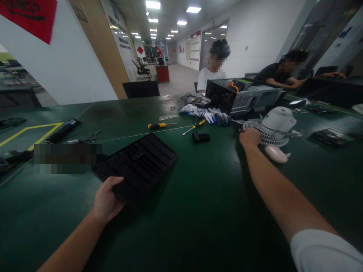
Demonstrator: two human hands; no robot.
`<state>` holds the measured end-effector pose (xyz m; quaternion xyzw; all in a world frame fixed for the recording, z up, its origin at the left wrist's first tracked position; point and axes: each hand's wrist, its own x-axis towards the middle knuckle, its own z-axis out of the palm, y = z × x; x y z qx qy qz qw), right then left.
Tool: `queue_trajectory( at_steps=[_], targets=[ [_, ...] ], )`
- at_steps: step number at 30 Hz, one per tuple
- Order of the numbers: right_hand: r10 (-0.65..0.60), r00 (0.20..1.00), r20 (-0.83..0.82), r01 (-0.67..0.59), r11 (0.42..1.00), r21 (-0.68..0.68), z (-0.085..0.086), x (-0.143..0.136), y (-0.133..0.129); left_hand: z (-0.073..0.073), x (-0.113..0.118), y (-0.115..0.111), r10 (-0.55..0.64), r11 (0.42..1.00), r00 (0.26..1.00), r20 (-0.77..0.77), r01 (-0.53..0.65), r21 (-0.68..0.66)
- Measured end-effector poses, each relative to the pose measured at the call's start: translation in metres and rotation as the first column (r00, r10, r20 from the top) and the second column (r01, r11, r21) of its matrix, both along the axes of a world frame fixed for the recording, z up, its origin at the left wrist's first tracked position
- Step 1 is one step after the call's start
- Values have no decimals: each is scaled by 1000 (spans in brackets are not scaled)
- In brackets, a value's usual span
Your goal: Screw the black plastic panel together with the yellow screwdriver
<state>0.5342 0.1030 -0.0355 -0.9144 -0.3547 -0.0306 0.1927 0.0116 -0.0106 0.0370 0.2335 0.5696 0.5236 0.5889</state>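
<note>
My left hand (108, 199) grips the near edge of a black ribbed plastic panel (141, 160), thumb on top and the other fingers hidden beneath. The panel is tilted above the green table. My right hand (250, 137) is stretched far forward to the left edge of a white fan (279, 121). Its fingers are curled, and their tips are mostly hidden; what they hold, if anything, cannot be made out. Just nearer than the fan lies a pale rounded object (276, 154). A small black piece (201, 137) rests on the table between my hands.
Two screwdrivers (157, 125) with yellow-black handles lie mid-table. Behind them are gloves (205, 114), a metal dish (202, 101) and an open computer case (232, 97). Two people sit across the table. Dark parts (64, 130) lie at left, more (331, 136) at right.
</note>
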Motion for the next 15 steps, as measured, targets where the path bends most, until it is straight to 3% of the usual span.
queue_trajectory(
  at_steps=[4, 9, 12, 15],
  targets=[
    [30, 999, 17, -30, 999, 25, 1, -7, -10, 1, 1, 0, -8, 1000, 1000, 10, 8, -26],
    [164, 984, 63, -170, 979, 116, 3, -20, -26, 0, 2, 0, -21, 1000, 999, 49, 22, -18],
    [267, 959, 94, -281, 940, 192, 4, -35, -35, -3, 1, 1, -47, 999, 996, 80, 46, 14],
    [398, 912, 101, -411, 880, 238, 3, -59, -42, -8, -3, 3, -84, 995, 993, 86, 87, -39]
  ],
)
